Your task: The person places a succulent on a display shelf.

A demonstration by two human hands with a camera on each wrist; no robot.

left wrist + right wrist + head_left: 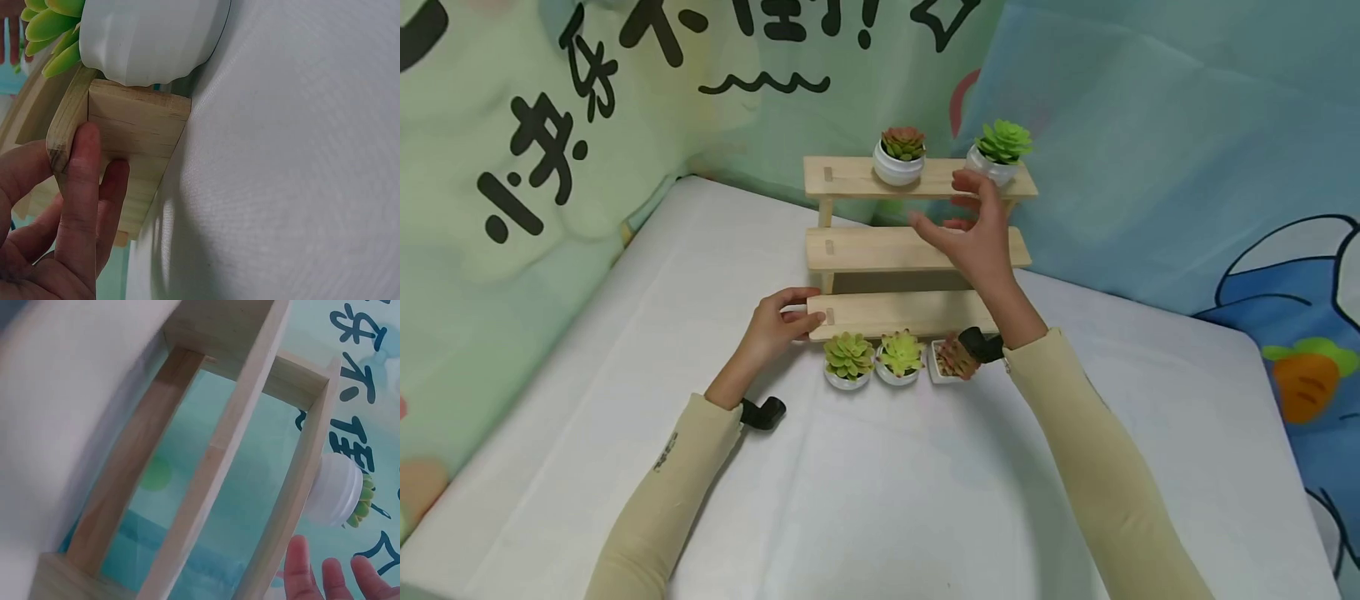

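A three-tier wooden plant stand [917, 250] stands on the white table. My left hand [782, 323] pinches the left end of its lowest shelf [69, 119], thumb on one face and fingers along the end. The right hand [973, 233] is raised at the top shelf with fingers spread and bent, fingertips overlapping a white pot with a green succulent [1003, 143]. Left of it on that shelf is a white pot with a reddish succulent [902, 143]. In the right wrist view, the right fingers [334, 578] hold nothing beside a round white pot [334, 489].
Before the lowest shelf, two round pots with green succulents [847, 357] [900, 353] and a square white pot with a reddish succulent [953, 358] stand in a row. Printed cloth [1150, 150] hangs behind the table [880, 492].
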